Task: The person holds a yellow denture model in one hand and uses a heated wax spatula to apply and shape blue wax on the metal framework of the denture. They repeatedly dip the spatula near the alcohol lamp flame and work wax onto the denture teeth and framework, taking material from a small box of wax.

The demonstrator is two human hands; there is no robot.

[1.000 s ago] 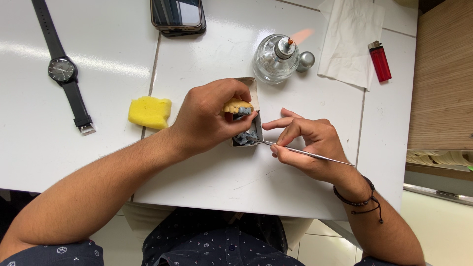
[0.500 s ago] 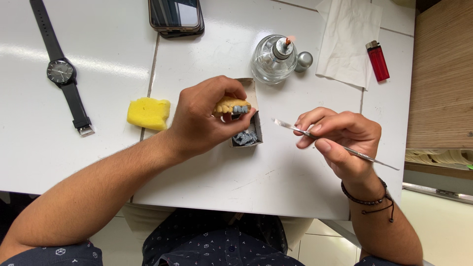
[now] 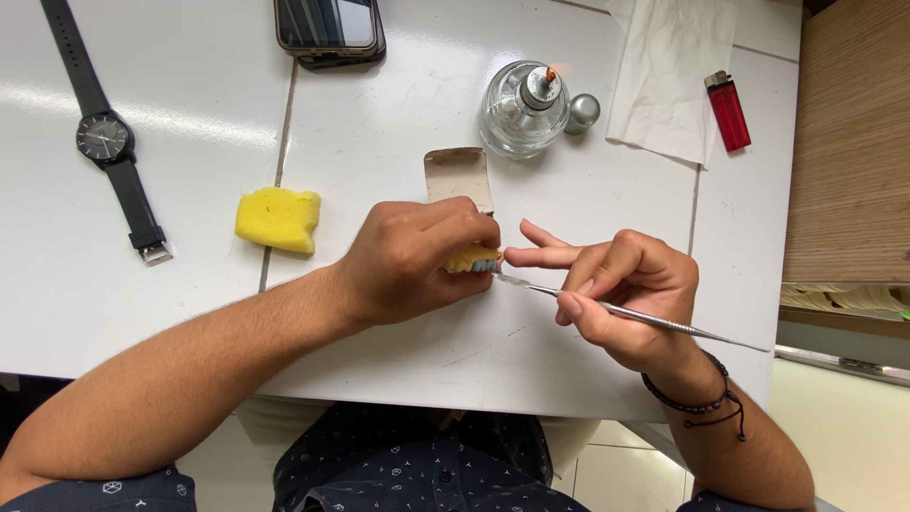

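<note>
Yellow wax model, blue at its edge, sits clenched in the left hand just above the desk, mostly hidden by the curled fingers. The right hand grips a thin metal tool like a pen, its tip touching the model's blue edge, the forefinger stretched toward the left hand. The shaping looks under way rather than finished; how much is left cannot be told, since the model is largely covered. Just beyond the left hand lies a small brown card box. To the outside of the left hand rests a yellow sponge, and farther out a black wristwatch. Beyond the hands stands a glass spirit burner, its wick alight, with a metal cap touching it. Past the right hand lie a white tissue and a red lighter. Farthest, a dark phone at the desk's far edge.
</note>
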